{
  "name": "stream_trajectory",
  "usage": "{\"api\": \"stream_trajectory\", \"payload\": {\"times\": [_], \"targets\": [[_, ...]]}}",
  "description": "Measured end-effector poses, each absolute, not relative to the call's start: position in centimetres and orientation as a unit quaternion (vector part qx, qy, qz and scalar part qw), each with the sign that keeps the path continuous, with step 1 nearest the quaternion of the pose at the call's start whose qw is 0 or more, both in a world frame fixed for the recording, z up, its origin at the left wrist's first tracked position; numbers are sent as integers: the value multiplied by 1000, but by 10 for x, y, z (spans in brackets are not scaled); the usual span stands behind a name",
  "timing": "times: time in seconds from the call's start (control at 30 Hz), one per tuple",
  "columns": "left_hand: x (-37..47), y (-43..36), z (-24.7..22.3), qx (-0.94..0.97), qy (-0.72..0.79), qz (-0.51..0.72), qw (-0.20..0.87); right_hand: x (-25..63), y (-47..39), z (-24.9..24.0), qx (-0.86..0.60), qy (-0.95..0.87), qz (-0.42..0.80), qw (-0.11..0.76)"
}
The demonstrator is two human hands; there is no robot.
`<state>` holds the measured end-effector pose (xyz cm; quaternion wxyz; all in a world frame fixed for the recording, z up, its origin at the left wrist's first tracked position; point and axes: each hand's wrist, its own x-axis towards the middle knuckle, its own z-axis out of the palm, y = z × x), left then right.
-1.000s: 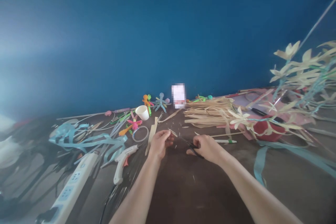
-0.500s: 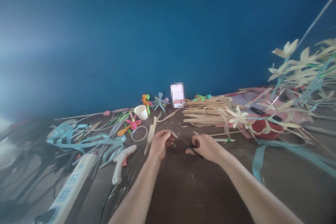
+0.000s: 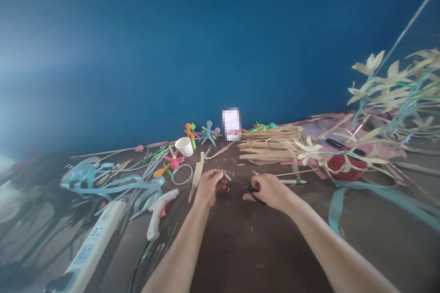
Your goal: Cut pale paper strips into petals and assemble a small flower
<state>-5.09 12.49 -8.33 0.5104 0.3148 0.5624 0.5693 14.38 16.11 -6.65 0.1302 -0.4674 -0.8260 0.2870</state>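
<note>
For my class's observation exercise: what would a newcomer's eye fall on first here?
The broad blue wall fills the upper view. Pale flowers on bluish stems rise at the right. Centrally, the right hand holds dark-handled scissors near the left hand, which pinches a small pale piece.

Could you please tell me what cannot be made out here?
In the head view:
White rectangle: contents blurred by pixelation.
Scissors: handles partly hidden by the right hand.
Pale strip: held end hidden by the left hand.
Black cord: cut off by the bottom edge.
</note>
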Motion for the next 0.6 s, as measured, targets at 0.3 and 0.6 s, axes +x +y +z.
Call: {"api": "stream_trajectory", "payload": {"times": [0.3, 0.6], "targets": [[-53, 124, -82, 343, 562, 553, 510, 142, 162, -72, -461, -829, 286, 137], [-52, 125, -85, 347, 565, 550, 509, 144, 163, -74, -451, -832, 285, 149]]}}
